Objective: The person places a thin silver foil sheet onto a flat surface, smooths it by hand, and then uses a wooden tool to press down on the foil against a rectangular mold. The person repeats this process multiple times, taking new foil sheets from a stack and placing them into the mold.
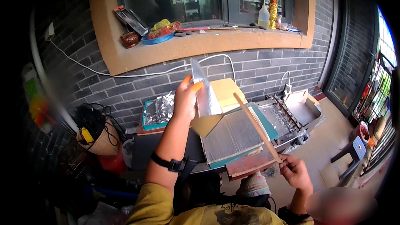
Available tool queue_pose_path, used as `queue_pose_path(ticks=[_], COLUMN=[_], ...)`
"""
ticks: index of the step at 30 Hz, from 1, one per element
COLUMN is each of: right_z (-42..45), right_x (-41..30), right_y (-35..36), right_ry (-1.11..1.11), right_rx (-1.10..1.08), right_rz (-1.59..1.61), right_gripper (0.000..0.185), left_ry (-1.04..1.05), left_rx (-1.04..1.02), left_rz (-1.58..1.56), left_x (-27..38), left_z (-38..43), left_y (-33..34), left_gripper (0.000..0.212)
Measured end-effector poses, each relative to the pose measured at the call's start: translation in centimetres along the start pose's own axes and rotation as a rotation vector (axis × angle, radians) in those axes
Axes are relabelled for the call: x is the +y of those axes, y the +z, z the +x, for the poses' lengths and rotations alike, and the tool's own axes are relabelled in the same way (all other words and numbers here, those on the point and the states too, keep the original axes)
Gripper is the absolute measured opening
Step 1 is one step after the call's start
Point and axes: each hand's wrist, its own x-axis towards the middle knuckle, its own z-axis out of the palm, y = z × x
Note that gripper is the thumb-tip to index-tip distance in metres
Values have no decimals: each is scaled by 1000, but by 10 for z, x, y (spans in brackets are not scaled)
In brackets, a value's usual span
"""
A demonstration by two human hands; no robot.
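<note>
Raised over the bench, my left hand (186,98), with orange covers on two fingertips, grips a thin silvery foil sheet (207,101). A yellowish-brown sheet (207,124) hangs just below the foil; whether the hand holds it too, I cannot tell. At the right, my right hand (295,171) is closed around the lower end of a long, flat wooden stick (257,128), which slants up to the left over the boards. Beneath it, a grey, film-like surface (232,137) lies on a green board (267,122). A yellow-tan board or sheet stack (227,93) rests behind.
A teal tray (156,126) of crumpled foil stands at the back left. A reddish-brown board (250,164) lies at the bench's front edge. Right of the boards is a metal frame (275,118) with foil scraps. A woven basket (101,137) of black cables stands left, a plastic stool (350,153) right.
</note>
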Motion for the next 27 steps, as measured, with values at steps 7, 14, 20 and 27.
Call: queue_pose_path(ticks=[7, 14, 20, 27], right_z=[-31, -39, -42, -42], right_x=[8, 12, 17, 14], right_y=[-9, -8, 2, 7], right_ry=[9, 7, 147, 251], right_rx=[191, 241, 142, -52], right_rz=[17, -56, -145, -192], right_gripper=[26, 25, 27, 27], left_ry=[40, -326, -389, -403], left_rx=[-67, 131, 166, 203], left_rz=[-347, -409, -194, 55], left_x=[-9, -94, -148, -162], left_z=[4, -26, -74, -87], left_y=[13, -81, -78, -83], left_gripper=[27, 15, 21, 25])
